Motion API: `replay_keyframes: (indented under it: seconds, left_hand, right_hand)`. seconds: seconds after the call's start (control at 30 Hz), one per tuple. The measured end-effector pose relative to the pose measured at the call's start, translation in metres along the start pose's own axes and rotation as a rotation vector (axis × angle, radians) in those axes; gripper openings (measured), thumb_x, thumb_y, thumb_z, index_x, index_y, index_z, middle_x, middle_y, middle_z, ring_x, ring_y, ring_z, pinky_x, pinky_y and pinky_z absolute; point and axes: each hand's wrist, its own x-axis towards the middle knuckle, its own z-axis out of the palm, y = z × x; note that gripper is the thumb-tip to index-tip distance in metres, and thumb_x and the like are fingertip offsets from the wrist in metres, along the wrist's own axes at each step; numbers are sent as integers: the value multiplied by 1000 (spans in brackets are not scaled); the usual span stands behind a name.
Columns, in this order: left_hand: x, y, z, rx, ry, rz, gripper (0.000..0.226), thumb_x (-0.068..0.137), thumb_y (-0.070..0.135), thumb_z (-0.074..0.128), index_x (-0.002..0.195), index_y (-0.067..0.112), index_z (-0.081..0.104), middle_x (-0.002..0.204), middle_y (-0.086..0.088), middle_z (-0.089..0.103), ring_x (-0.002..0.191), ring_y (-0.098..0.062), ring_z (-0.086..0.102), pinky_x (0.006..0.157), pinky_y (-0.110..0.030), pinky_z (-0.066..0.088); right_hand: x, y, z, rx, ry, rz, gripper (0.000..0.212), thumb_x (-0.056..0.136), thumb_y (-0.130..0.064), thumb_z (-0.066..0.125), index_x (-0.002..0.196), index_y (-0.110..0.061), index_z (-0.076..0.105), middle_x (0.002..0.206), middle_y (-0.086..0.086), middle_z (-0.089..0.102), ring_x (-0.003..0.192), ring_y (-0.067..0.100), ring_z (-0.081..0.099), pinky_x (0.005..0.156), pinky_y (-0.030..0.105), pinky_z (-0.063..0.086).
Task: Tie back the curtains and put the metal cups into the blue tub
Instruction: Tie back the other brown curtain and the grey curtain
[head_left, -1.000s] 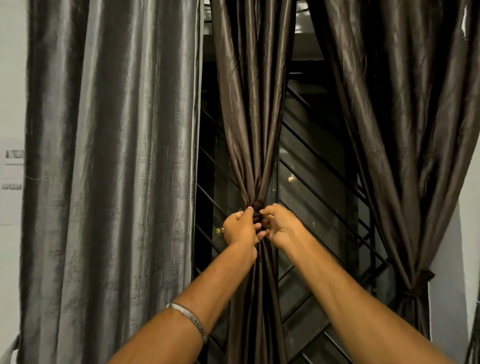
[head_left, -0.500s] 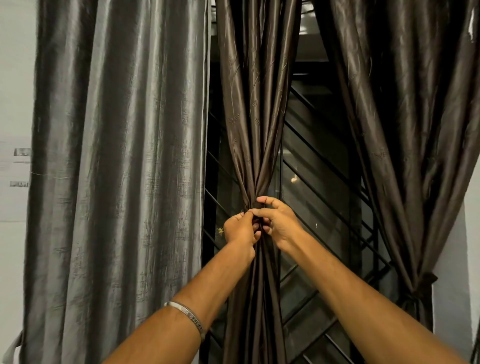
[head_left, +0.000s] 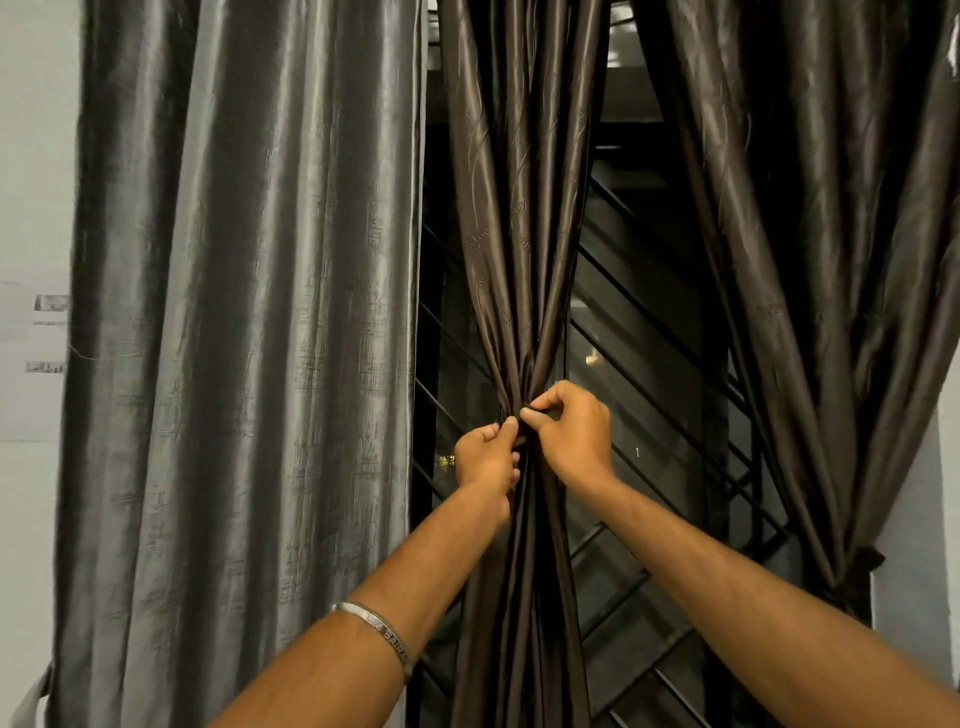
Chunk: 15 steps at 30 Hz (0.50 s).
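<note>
Right hand (head_left: 574, 434) shifted up over the knot since a moment ago, left hand (head_left: 488, 460) pinching too; both curled tight on middle curtain (head_left: 519, 234), gathered mid-window. Nearly tied. No cups, tub visible.

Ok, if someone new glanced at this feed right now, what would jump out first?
Both hands meeting at centre frame: the left hand and right hand pinch the waist of the middle brown curtain, gathered in front of a dark barred window. A wide grey curtain hangs loose on the left; the right brown curtain is already tied.
</note>
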Motion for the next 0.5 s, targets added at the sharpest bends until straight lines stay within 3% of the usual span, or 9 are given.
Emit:
replay_keyframes:
  seconds: [0.2, 0.33, 0.5]
  left_hand:
    - [4, 6, -12, 348, -30, 227, 22, 91, 30, 68, 84, 9, 72, 74, 0, 71, 57, -8, 55, 54, -26, 45]
    - [10, 16, -24, 546, -38, 420, 19, 89, 23, 70, 72, 17, 71, 70, 5, 71, 61, -3, 58, 72, -30, 52]
    - [19, 20, -35, 624, -49, 439, 21, 88, 23, 71, 68, 14, 69, 67, 6, 70, 61, -5, 59, 75, -36, 56]
  right_hand:
    - [21, 7, -8, -7, -28, 78, 20, 79, -16, 80, 72, -20, 61, 70, -6, 64, 65, 3, 59, 58, 16, 41]
    - [32, 10, -9, 107, -1, 204, 23, 82, -14, 77, 70, -18, 58, 66, 3, 67, 60, 11, 64, 60, 26, 52]
    - [42, 10, -7, 210, 71, 350, 24, 86, -12, 74, 70, -16, 56, 66, 4, 65, 52, 13, 64, 57, 32, 58]
